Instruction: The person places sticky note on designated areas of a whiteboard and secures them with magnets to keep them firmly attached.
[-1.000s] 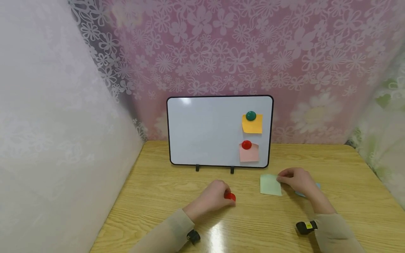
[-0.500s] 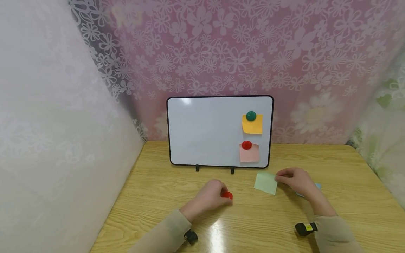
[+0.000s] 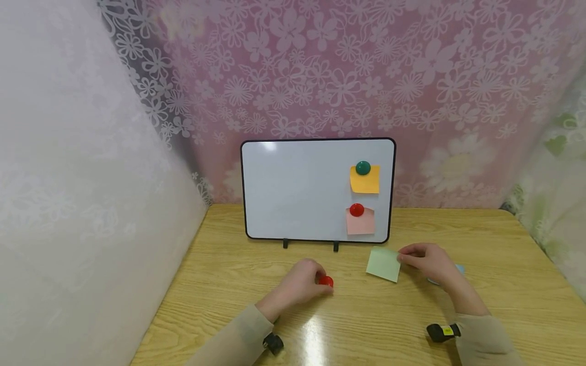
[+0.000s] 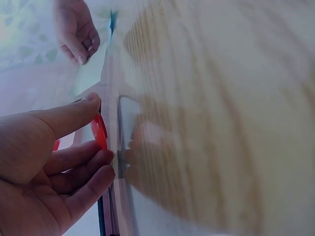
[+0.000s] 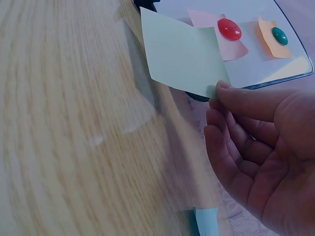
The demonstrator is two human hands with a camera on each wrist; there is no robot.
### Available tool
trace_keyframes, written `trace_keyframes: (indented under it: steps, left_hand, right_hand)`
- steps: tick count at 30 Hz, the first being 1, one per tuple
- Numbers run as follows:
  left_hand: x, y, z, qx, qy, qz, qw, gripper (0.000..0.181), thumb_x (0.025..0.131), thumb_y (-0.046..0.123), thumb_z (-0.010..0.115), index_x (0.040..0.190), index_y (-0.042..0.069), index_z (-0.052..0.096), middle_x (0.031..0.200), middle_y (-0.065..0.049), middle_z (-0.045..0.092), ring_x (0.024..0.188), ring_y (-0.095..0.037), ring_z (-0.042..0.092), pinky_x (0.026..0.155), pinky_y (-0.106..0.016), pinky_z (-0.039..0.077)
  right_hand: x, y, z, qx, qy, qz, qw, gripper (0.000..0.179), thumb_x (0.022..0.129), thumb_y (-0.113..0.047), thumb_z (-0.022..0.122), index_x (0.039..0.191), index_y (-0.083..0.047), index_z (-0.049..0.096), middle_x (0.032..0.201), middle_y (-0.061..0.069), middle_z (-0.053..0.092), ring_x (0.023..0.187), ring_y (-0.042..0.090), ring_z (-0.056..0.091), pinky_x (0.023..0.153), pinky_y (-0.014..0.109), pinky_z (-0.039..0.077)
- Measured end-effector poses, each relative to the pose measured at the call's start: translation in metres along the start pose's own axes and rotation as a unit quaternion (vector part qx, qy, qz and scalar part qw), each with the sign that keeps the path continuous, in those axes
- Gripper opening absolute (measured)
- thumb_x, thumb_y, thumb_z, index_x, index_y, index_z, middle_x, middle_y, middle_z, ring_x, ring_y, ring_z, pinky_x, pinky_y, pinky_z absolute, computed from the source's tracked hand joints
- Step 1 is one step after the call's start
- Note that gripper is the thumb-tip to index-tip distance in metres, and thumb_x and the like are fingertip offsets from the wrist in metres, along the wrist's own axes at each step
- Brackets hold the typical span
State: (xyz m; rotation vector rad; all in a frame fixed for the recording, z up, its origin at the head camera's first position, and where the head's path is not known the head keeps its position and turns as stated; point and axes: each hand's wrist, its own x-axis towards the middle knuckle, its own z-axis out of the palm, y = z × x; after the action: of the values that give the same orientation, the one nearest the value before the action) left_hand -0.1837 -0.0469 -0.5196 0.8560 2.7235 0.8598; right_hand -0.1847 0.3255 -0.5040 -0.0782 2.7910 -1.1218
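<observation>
Between thumb and fingers, my left hand (image 3: 299, 283) pinches a round red magnet (image 3: 326, 281), low over the table; the left wrist view shows the magnet (image 4: 99, 132) edge-on. My right hand (image 3: 429, 262) pinches a green sticky note (image 3: 383, 264) by its right corner. In the right wrist view this note (image 5: 182, 51) is raised off the wood. A whiteboard (image 3: 293, 190) stands behind both hands. On its right side, a green magnet (image 3: 363, 168) pins an orange note (image 3: 366, 183), and below it another red magnet (image 3: 356, 209) pins a pink note (image 3: 360, 224).
A blue sticky note (image 3: 460, 268) lies on the table (image 3: 366, 325), partly hidden under my right wrist. Two black feet (image 3: 336, 246) jut forward from the whiteboard's base. A pale wall (image 3: 100, 203) borders the table's left side.
The green note has come up and shifted left, tilting in my right hand. My left hand has drifted slightly left with the red magnet.
</observation>
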Motion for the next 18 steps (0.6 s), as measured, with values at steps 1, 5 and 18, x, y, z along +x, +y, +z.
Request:
trace_keyframes:
  steps: [1,5,18]
  left_hand:
    - [-0.0002,-0.0001,-0.0005,-0.004,0.001,-0.002,1.0000,0.029,0.088,0.030,0.091,0.102,0.007,0.081,0.088,0.005,0.070,0.077,-0.005,0.056,0.067,-0.021,0.050]
    - [-0.0011,-0.0004,-0.0023,-0.014,0.001,-0.012,0.9998,0.033,0.089,0.031,0.091,0.107,0.006,0.082,0.093,0.004,0.072,0.080,-0.005,0.058,0.069,-0.021,0.051]
    - [-0.0035,-0.0024,-0.0082,-0.016,0.014,-0.013,0.9997,0.033,0.089,0.032,0.091,0.106,0.006,0.083,0.097,0.001,0.075,0.085,-0.008,0.063,0.074,-0.023,0.054]
  right_hand:
    - [-0.0001,0.0002,0.0001,0.001,0.001,0.000,1.0000,0.041,0.104,-0.041,0.072,0.121,-0.004,0.077,0.114,0.009,0.077,0.108,0.030,0.068,0.087,0.046,0.054]
    - [-0.0005,0.0002,0.0004,0.008,0.001,0.001,1.0000,0.042,0.104,-0.041,0.072,0.122,-0.004,0.077,0.115,0.009,0.077,0.108,0.029,0.067,0.087,0.044,0.053]
    - [-0.0014,-0.0070,0.0022,0.023,-0.007,0.007,0.9997,0.041,0.105,-0.040,0.072,0.123,-0.003,0.077,0.114,0.008,0.077,0.104,0.022,0.066,0.087,0.040,0.052]
